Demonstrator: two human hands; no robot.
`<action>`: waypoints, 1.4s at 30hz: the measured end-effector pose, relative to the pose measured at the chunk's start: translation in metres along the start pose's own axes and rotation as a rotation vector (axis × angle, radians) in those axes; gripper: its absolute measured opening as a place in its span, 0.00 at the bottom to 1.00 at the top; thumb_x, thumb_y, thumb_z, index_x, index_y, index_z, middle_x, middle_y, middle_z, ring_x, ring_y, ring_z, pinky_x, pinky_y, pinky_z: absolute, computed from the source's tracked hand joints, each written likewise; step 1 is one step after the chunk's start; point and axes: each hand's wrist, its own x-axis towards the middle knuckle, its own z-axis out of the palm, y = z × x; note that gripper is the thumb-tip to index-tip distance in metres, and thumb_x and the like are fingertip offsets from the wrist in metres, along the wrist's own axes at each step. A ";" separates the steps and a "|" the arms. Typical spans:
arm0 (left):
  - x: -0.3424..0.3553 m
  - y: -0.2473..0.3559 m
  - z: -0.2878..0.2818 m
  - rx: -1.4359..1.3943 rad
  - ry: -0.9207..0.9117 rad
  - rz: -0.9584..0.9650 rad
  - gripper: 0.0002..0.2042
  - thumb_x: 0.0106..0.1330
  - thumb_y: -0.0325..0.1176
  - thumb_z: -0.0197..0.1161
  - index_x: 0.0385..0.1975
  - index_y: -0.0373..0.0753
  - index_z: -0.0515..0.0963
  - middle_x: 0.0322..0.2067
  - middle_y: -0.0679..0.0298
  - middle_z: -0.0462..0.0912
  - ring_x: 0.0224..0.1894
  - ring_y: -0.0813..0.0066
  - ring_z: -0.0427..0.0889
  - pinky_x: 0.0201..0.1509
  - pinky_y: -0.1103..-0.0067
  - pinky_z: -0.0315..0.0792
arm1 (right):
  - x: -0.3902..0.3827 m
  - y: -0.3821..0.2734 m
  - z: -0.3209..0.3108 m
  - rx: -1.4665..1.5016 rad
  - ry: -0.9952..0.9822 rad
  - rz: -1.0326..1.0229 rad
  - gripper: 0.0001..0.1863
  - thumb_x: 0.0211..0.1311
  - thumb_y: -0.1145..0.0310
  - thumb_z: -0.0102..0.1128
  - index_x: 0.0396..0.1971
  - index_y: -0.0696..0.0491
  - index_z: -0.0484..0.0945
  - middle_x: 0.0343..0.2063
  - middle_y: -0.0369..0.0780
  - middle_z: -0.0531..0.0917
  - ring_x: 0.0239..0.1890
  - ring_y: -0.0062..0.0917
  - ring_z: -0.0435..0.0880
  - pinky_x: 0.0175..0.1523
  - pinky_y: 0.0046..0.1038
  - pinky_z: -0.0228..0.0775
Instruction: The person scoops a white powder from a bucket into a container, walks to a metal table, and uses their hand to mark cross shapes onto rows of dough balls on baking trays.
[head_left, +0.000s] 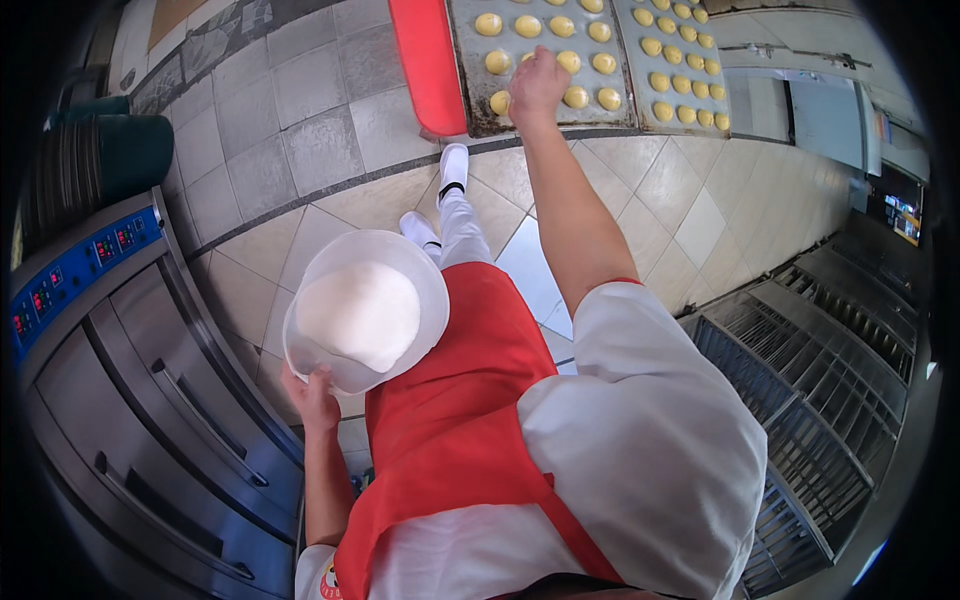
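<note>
My left hand [312,392] grips the rim of a translucent white plastic bowl [430,300] at waist level, with a mound of white granular powder [358,310] inside. My right hand [538,85] reaches forward over a metal baking tray [478,70] bearing rows of round yellow dough pieces [576,97]. Its fingers are bunched downward just at one piece in the middle; what they hold, if anything, is hidden. A second tray [640,120] of similar pieces lies to the right.
A red board [420,55] sticks out left of the trays. A steel oven [150,380] with a blue control panel stands at left, dark green containers [130,150] beyond it. Metal racks [800,420] stand at right. Tiled floor [255,240] lies underfoot.
</note>
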 end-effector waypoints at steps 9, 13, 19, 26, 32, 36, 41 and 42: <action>0.022 0.042 0.068 0.103 -0.124 0.102 0.18 0.57 0.25 0.54 0.47 0.24 0.75 0.41 0.56 0.84 0.43 0.72 0.82 0.50 0.76 0.74 | -0.150 -0.113 0.018 -0.370 -0.639 -0.124 0.19 0.68 0.65 0.50 0.16 0.56 0.75 0.15 0.38 0.76 0.15 0.20 0.71 0.22 0.26 0.61; 0.039 0.065 0.120 0.193 -0.243 0.236 0.17 0.58 0.28 0.57 0.45 0.24 0.76 0.39 0.52 0.85 0.41 0.67 0.84 0.49 0.74 0.75 | -0.210 -0.147 0.008 -1.222 -1.426 -0.381 0.17 0.57 0.63 0.67 0.45 0.55 0.83 0.49 0.48 0.82 0.52 0.40 0.80 0.59 0.39 0.72; 0.044 0.115 0.205 0.388 -0.340 0.451 0.18 0.56 0.34 0.60 0.42 0.26 0.78 0.36 0.46 0.86 0.41 0.55 0.86 0.47 0.67 0.76 | -0.184 -0.176 -0.016 -1.514 -1.627 -0.339 0.27 0.48 0.62 0.72 0.51 0.52 0.81 0.54 0.47 0.80 0.54 0.42 0.80 0.58 0.37 0.73; 0.038 0.113 0.299 0.214 -0.331 0.464 0.18 0.56 0.30 0.58 0.44 0.24 0.77 0.38 0.47 0.86 0.42 0.59 0.86 0.48 0.70 0.76 | -0.097 -0.226 -0.062 -0.887 -1.228 0.177 0.10 0.59 0.64 0.65 0.34 0.56 0.81 0.23 0.38 0.79 0.27 0.24 0.80 0.33 0.28 0.72; 0.040 0.078 0.406 0.113 -0.268 0.319 0.19 0.56 0.26 0.55 0.47 0.24 0.76 0.40 0.53 0.85 0.43 0.68 0.84 0.50 0.73 0.76 | 0.012 -0.246 -0.113 -0.158 -0.852 0.925 0.22 0.72 0.59 0.56 0.15 0.47 0.65 0.12 0.27 0.63 0.12 0.13 0.57 0.16 0.20 0.46; 0.036 0.021 0.465 -0.023 -0.175 0.230 0.20 0.56 0.25 0.54 0.50 0.25 0.75 0.43 0.57 0.83 0.45 0.71 0.82 0.52 0.76 0.74 | 0.088 -0.267 -0.164 0.010 -0.827 1.041 0.23 0.73 0.59 0.54 0.16 0.44 0.61 0.13 0.27 0.59 0.12 0.13 0.54 0.15 0.19 0.43; -0.001 0.003 0.510 -0.121 -0.085 0.093 0.21 0.56 0.26 0.53 0.51 0.26 0.74 0.44 0.60 0.82 0.46 0.73 0.79 0.53 0.78 0.72 | 0.208 -0.314 -0.218 -0.009 -0.564 0.834 0.21 0.73 0.60 0.54 0.17 0.44 0.61 0.14 0.27 0.60 0.13 0.13 0.55 0.15 0.19 0.42; -0.009 0.002 0.514 -0.142 -0.060 0.093 0.21 0.56 0.26 0.53 0.51 0.26 0.74 0.44 0.60 0.81 0.46 0.74 0.79 0.53 0.78 0.72 | 0.226 -0.317 -0.224 -0.051 -0.524 0.782 0.21 0.72 0.60 0.54 0.17 0.44 0.61 0.14 0.27 0.60 0.13 0.14 0.55 0.15 0.20 0.42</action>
